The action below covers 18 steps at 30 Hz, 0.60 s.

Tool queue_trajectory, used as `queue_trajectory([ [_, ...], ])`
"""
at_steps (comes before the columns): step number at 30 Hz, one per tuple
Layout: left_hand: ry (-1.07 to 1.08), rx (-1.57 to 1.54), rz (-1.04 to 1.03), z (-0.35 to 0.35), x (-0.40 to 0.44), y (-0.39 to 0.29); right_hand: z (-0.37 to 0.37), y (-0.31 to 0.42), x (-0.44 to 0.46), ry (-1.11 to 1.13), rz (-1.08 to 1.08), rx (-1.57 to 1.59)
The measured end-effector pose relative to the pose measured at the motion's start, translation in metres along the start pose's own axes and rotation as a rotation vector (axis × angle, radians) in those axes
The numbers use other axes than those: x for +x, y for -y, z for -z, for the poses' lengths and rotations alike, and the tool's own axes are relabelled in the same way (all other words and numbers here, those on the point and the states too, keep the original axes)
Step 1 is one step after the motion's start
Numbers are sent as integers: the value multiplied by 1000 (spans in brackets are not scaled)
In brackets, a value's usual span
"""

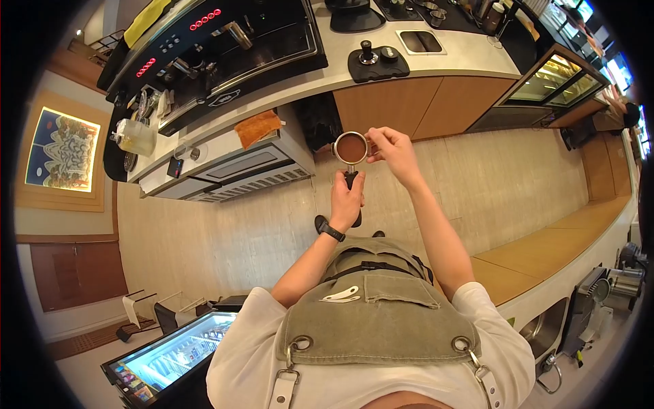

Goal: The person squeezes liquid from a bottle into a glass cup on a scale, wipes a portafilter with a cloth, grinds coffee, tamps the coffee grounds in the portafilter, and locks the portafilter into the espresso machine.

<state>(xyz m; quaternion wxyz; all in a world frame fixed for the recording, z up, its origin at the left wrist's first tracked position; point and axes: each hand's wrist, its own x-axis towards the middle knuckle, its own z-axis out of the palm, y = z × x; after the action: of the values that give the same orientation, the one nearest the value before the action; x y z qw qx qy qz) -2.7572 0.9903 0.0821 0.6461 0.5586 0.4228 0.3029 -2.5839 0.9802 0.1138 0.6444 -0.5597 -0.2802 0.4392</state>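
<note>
A portafilter (351, 148) is held in front of me, its round basket filled with brown ground coffee that looks level. My left hand (347, 194) is wrapped round its black handle, with a dark watch on that wrist. At the basket's right rim is my right hand (392, 153), thumb and fingers pinched together against the edge. Whether those fingers hold anything besides the rim is too small to tell. On the counter ahead, a tamper (368, 53) stands on a black tamping mat (379, 68).
The espresso machine (225, 51) stands on the counter at the upper left. An orange cloth (258, 129) hangs over the counter edge. A glass display case (548, 78) is at the far right. A lit screen (174, 354) sits at lower left, and a sink (545, 330) at lower right.
</note>
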Motion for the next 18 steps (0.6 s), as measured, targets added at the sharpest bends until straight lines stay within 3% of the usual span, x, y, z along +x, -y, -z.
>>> queue_trajectory([
  [7,18,-119,12,49,10,-14,-78,-9,-12,-95,286,-211],
  [9,63,-217,68,77,18,-16,-101,-17,-18,-229,432,-304],
  [11,101,-306,97,108,32,-22,-120,-13,-25,-190,442,-383],
  [13,134,-385,113,139,44,-23,-133,5,-32,17,297,-456],
  [16,65,-78,-214,184,64,13,-195,-3,-8,506,499,-729],
  [18,40,88,-340,215,68,23,-246,-20,16,628,750,-853],
])
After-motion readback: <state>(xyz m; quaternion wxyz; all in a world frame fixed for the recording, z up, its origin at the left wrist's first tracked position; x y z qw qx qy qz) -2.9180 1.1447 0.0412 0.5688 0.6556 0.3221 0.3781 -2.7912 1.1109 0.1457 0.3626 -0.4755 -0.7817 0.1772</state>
